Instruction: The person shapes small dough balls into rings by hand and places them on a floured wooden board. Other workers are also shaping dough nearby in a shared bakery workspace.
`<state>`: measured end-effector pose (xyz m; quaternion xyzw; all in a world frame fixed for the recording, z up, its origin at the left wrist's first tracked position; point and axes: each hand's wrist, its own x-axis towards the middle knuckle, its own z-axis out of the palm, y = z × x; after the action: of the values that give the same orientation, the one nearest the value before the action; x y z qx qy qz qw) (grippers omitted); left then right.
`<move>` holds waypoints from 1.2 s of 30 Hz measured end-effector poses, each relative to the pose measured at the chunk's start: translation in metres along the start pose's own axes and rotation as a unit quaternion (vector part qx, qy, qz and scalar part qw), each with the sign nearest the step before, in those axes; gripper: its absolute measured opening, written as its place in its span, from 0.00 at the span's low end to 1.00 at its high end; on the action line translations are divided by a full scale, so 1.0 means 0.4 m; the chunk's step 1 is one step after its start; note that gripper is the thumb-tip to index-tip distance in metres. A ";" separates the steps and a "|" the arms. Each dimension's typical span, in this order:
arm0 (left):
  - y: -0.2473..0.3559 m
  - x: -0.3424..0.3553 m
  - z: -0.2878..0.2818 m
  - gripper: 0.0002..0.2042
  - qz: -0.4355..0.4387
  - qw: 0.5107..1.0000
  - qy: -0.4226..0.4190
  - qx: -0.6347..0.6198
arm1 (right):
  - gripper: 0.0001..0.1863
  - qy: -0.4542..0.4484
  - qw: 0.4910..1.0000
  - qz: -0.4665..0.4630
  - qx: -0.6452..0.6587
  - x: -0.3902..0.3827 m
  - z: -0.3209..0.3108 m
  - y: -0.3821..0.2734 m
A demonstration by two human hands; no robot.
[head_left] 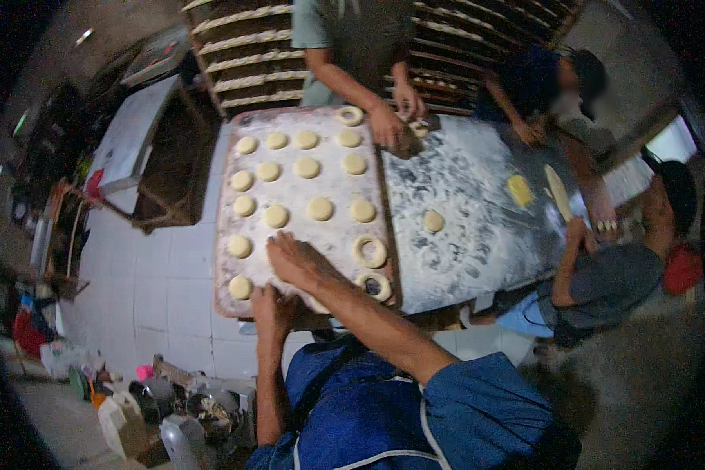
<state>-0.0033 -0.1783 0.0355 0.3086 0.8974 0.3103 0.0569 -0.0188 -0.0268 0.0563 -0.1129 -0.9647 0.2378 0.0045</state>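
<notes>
A floured tray [329,227] lies before me with several pale dough rounds [319,208] in rows. Dough rings [370,251] sit along its right side, two near the front and one at the far corner. My right hand [294,260] reaches across to the tray's left half, its fingers bent down onto the surface just below a dough round [276,216]. Whatever lies under those fingers is hidden. My left hand [271,304] is at the tray's front edge, beside the nearest left dough round [240,287]. Its fingers look bunched together, and their contents do not show.
Right of the tray, a floury worktable [462,227] bears a single dough round [433,221] and a yellow block [518,190]. Across from me a person's hands [392,121] handle dough. Others work at the right, one holding a flat pale tool [558,192]. Loaded racks [251,59] stand behind.
</notes>
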 end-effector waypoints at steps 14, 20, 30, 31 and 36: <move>0.403 0.042 0.153 0.17 0.060 0.936 -0.228 -0.261 | 0.10 0.243 0.900 0.212 0.292 -0.485 -0.143 0.536; 0.590 0.059 0.357 0.20 0.225 0.934 -0.179 -0.213 | 0.16 0.276 0.854 0.375 0.232 -0.710 -0.232 0.750; 0.638 -0.021 0.601 0.16 0.068 0.877 -0.287 -0.379 | 0.14 0.366 0.797 0.212 0.431 -0.759 -0.214 0.754; 0.647 -0.022 0.602 0.15 0.008 0.848 -0.317 -0.426 | 0.18 0.323 0.796 0.257 0.443 -0.764 -0.240 0.732; 0.686 -0.022 0.554 0.12 -0.106 0.765 -0.313 -0.552 | 0.16 0.289 0.867 0.211 0.347 -0.763 -0.272 0.677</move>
<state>0.2111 0.1016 0.0197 0.2066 0.5300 0.6304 0.5282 0.3439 0.1890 0.0421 -0.3687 -0.7284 0.5096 0.2716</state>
